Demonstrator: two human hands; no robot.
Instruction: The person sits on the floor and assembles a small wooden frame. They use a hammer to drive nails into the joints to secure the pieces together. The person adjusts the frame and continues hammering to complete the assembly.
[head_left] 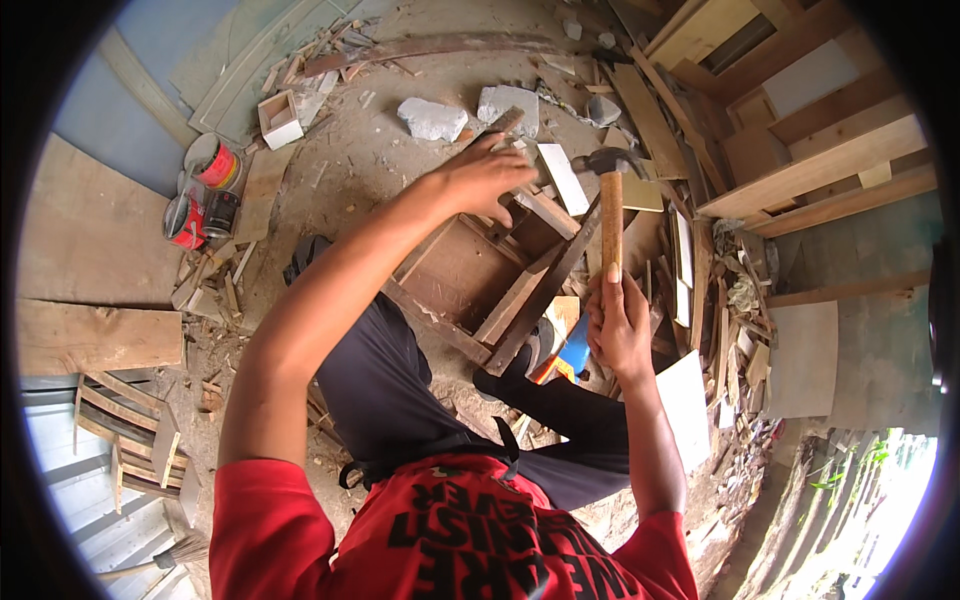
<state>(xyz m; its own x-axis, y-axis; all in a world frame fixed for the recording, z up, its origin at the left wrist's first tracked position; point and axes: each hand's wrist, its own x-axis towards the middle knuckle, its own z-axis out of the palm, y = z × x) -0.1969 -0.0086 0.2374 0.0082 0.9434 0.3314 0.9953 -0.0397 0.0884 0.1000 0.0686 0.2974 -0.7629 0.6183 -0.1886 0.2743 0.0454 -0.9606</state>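
My right hand (622,325) is closed round the lower end of a claw hammer's wooden handle (612,230). The hammer stands upright, its dark metal head (608,160) at the top. My left hand (487,175) reaches over the far part of a wooden frame (520,300), fingers apart and bent. I see nothing held in it, though the palm side is partly hidden. Between my legs, the brown frame of joined boards lies on the ground, with a panel (455,265) inside it. A dark end of wood (507,122) shows just beyond my left hand.
Broken concrete blocks (432,119) lie beyond the frame. Paint cans (212,160) and a small wooden box (280,118) stand at far left. Scrap wood (735,340) is heaped on the right, below a wooden cabinet frame (810,160). A blue object (575,350) lies near my right leg.
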